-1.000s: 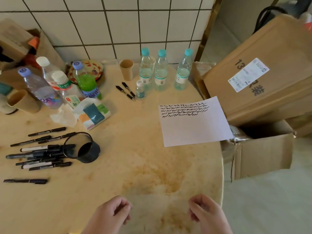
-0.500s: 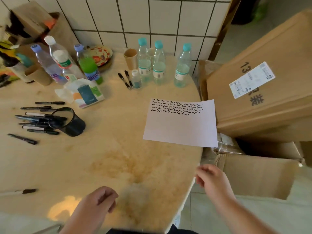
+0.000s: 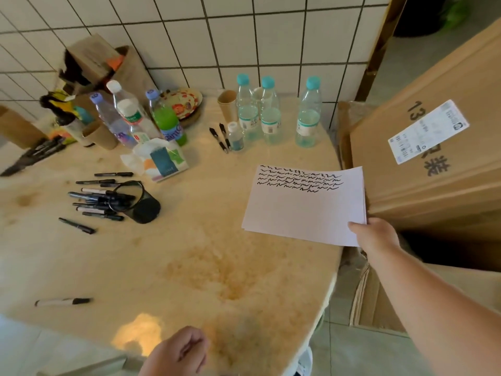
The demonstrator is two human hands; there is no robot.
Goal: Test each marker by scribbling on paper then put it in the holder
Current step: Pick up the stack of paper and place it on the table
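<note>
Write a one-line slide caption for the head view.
Right hand grips the scribbled paper at the table edge; markers lie beside the tipped holder.

Water bottles (image 3: 271, 115), paper cup (image 3: 227, 107), tissue pack (image 3: 165, 161) — cardboard box (image 3: 439, 147) beside table (image 3: 189, 267).

"13" and character "装" printed on cardboard box (image 3: 433, 169); shipping label (image 3: 428, 131) text too small.

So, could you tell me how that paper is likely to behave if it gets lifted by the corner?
The paper looks like a thin stack, so it will probably droop. The right hand grips only its near corner, so sheets may fan apart. It overhangs the table edge slightly and likely slides easily.
</note>
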